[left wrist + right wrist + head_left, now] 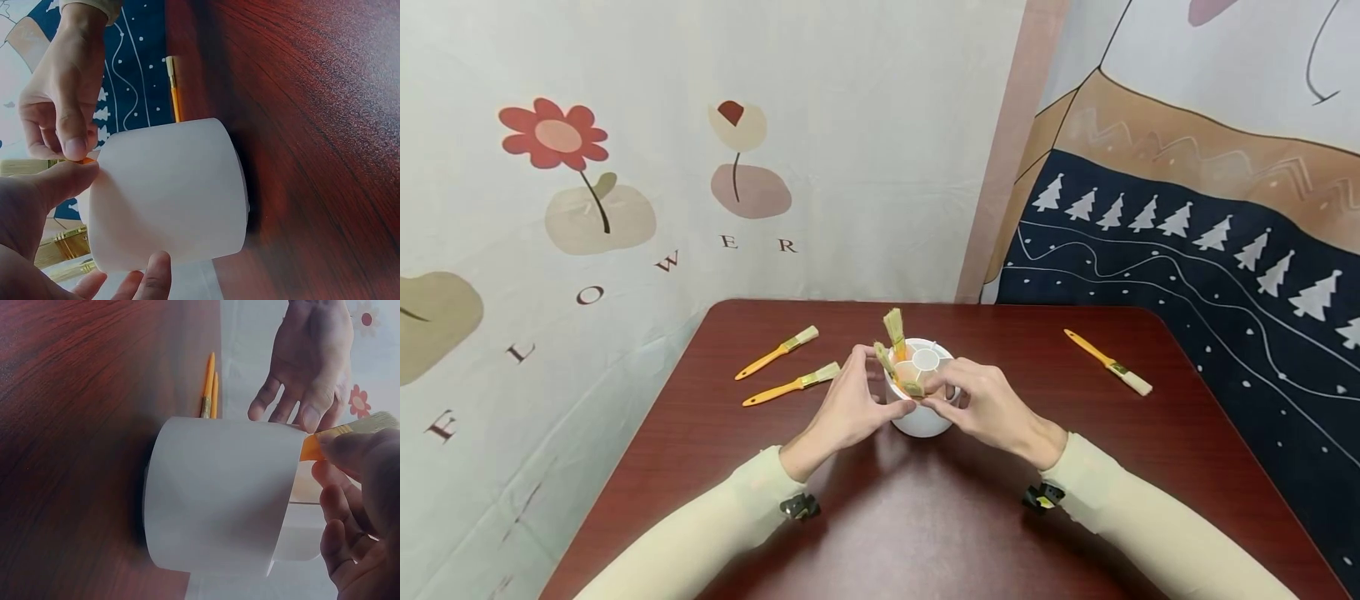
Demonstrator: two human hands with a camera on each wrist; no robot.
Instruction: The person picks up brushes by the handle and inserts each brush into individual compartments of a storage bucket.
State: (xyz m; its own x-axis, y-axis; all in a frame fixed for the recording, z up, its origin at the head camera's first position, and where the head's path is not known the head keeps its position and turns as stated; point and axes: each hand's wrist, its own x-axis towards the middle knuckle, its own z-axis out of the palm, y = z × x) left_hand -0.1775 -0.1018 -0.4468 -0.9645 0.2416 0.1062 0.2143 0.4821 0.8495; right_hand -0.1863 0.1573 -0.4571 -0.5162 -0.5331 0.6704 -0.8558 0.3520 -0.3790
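Observation:
A white round desk organizer [922, 421] with divided compartments stands upright on the table. My right hand [992, 408] pinches a paintbrush [310, 450] just below its bristles. Its orange handle dips into the organizer at the near rim, and most of it is hidden inside. My left hand [850, 400] is around the organizer's left side, with loosely extended fingers beside the wall. Its thumb [72, 181] lies at the rim, close to the pinched brush. Two more paintbrushes, one farther back [895, 327] and one leaning left [883, 358], stand in the organizer bristles up.
On the left of the dark red table [925, 533] lie two paintbrushes, an upper one [777, 352] and a lower one [792, 386]. Another paintbrush [1107, 361] lies at the right. Printed cloths [865, 150] hang behind the table's back edge.

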